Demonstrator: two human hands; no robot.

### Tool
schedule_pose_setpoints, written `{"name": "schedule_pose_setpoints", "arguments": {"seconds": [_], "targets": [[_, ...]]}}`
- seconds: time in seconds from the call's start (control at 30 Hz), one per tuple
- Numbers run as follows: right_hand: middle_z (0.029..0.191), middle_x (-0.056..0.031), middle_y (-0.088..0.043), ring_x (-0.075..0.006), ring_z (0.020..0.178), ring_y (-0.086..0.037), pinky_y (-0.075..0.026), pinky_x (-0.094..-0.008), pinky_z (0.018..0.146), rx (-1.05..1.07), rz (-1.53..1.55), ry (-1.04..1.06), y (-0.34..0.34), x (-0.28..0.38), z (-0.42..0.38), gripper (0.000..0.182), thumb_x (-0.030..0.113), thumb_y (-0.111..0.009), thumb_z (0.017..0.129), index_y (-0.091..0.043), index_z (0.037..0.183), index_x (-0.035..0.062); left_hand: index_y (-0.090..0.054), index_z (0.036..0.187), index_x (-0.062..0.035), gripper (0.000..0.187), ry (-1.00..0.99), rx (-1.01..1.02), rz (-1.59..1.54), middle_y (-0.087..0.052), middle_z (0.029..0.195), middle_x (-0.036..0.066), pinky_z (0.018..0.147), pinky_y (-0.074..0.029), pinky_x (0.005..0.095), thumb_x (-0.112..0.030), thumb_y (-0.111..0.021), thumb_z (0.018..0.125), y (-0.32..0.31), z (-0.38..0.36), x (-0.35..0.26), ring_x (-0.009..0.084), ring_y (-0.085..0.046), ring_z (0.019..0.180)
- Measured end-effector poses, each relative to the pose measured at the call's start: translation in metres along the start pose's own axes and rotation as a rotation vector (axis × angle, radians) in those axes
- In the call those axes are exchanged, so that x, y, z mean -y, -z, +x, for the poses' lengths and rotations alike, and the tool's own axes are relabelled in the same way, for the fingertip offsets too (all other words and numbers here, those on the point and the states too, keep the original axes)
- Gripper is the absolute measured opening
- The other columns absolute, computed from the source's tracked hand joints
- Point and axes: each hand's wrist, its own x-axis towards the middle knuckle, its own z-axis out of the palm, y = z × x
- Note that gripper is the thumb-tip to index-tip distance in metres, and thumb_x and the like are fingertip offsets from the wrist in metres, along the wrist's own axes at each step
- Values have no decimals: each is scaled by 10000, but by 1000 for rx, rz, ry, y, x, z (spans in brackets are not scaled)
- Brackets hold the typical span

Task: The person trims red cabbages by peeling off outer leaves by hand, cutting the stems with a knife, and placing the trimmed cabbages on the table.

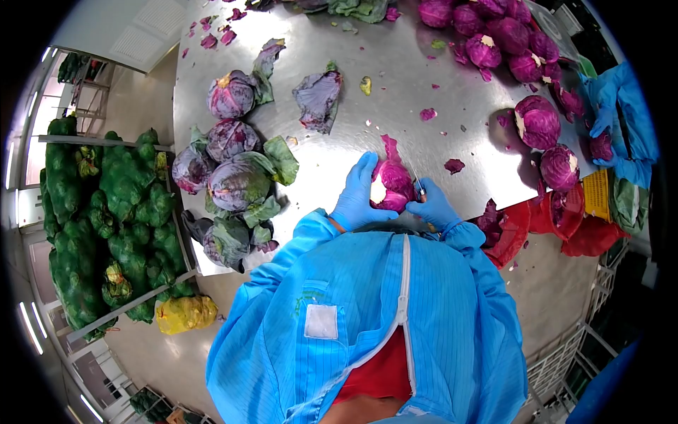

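The left hand (357, 194) wraps the red cabbage (393, 185) from its outer side; the right hand (432, 205), closed on a knife (419, 186), touches the opposite side.

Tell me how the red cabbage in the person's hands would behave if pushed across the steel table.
The red cabbage looks round and dense, so it would probably roll rather than slide. Its loose upturned leaf would likely flop or tear. The steel table looks smooth, offering little grip.

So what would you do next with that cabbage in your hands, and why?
Probably peel away the loose leaf sticking up from the cabbage. The left hand grips the head against the table, the right hand holds what looks like a small blade at its side, and the trimmed heads nearby carry no loose leaves.
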Motion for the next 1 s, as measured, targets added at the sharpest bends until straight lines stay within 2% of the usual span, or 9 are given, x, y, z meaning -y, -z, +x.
{"name": "schedule_pose_setpoints", "arguments": {"seconds": [0.23,0.43,0.6,0.7,0.73,0.83,0.87,0.97,1.0], "targets": [[752,-114,-538,-236,659,-532,-451,-382,620,-124,-236,77,-8,1,0,405,211,-697,671,-555,999,19,-223,1478,6,1252,-21,7,-30,-289,1471,242,1156,-247,464,-477,-898,540,5,1,7,417,-278,1381],[742,-82,-514,-187,673,-508,-455,-349,637,-90,2,7,-8,-13,6,421,214,-706,691,-577,1041,20,-231,1487,-40,1256,45,46,-218,-305,1461,198,1158,-258,429,-406,-936,515,14,1,29,363,-299,1378],[740,-51,-498,-154,675,-471,-438,-321,640,-78,33,161,-2,1,1,367,211,-696,715,-591,1011,23,-165,1523,-62,1192,144,84,-596,-260,1533,139,1157,-279,387,-145,-918,602,18,-1,39,265,-296,1405],[741,-43,-495,-138,671,-456,-430,-312,625,-92,71,131,4,-5,5,326,198,-687,726,-594,983,20,-175,1510,-33,1230,231,88,-756,-298,1493,168,1146,-297,391,-241,-940,569,22,2,40,286,-324,1381],[741,-41,-494,-133,669,-452,-427,-310,619,-106,91,103,6,-13,9,313,192,-684,730,-594,975,19,-172,1517,-53,1204,232,104,-757,-294,1506,152,1144,-302,390,-200,-928,592,25,3,41,271,-325,1384],[741,-30,-497,-121,664,-448,-418,-295,598,-185,215,-1,12,-37,22,289,165,-673,731,-593,966,16,-173,1521,-76,1171,284,106,-942,-313,1502,133,1139,-310,387,-160,-911,616,29,3,46,260,-346,1373],[751,-22,-514,-119,657,-467,-420,-292,583,-226,117,4,17,-49,27,280,145,-660,730,-591,965,7,-179,1524,-99,1138,294,101,-978,-337,1491,117,1135,-318,386,-116,-890,636,31,2,45,252,-366,1363],[755,-32,-533,-124,654,-488,-435,-309,588,-402,173,-6,28,-38,15,286,156,-655,723,-595,955,-1,-184,1524,-109,1129,334,58,-1031,-354,1481,111,1132,-326,388,-101,-882,637,35,0,44,252,-375,1358],[751,-63,-542,-152,653,-517,-458,-338,605,-418,72,29,38,-65,24,324,173,-652,721,-595,985,-6,-188,1523,-115,1107,350,56,-1054,-360,1477,104,1132,-330,393,-82,-868,650,34,-2,46,249,-377,1357]]}}
